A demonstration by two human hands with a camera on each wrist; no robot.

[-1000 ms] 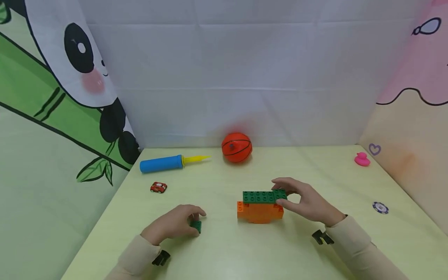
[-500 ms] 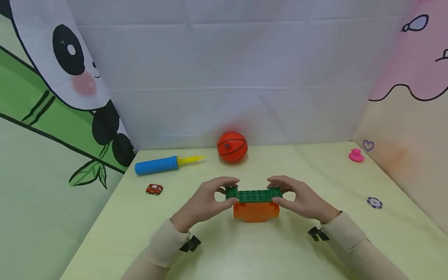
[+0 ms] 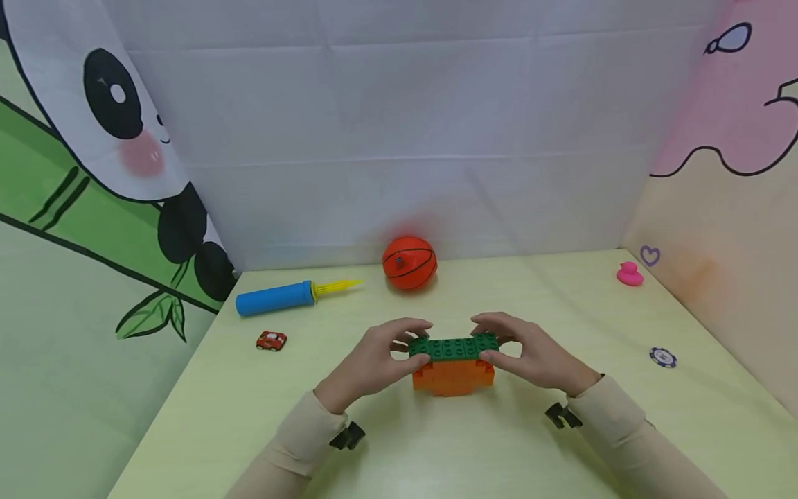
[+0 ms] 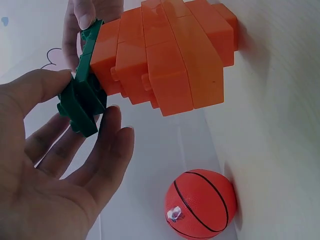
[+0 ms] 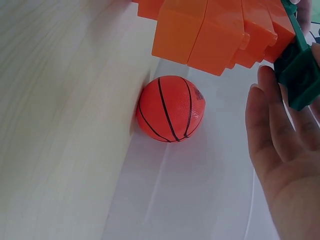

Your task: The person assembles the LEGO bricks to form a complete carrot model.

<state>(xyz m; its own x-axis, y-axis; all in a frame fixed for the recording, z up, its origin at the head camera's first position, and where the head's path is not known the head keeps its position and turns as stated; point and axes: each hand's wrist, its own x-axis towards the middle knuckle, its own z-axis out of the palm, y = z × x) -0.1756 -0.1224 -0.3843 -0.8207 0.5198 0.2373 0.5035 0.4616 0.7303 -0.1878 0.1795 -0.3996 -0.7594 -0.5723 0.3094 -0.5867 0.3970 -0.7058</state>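
Observation:
A stack of orange toy building bricks (image 3: pixel 453 380) stands on the table, widening in steps as seen in both wrist views. Along its top runs a row of green bricks (image 3: pixel 455 348). My left hand (image 3: pixel 374 357) pinches a small green brick (image 4: pixel 79 107) between thumb and fingers at the row's left end; in the left wrist view it sits at an angle to its neighbour. At the opposite end, my right hand (image 3: pixel 537 355) pinches another green brick (image 5: pixel 301 75), which juts past the orange stack.
Behind the stack, a small orange-red basketball (image 3: pixel 409 263) lies near the white backdrop. To the left are a blue and yellow hand pump (image 3: pixel 277 299) and a red toy car (image 3: pixel 271 340). A pink rubber duck (image 3: pixel 630 274) and a poker chip (image 3: pixel 663 357) lie to the right.
My left hand has carried a small green brick from the table's left side up to the row's left end, closing the gap there. My right hand stays at the right end.

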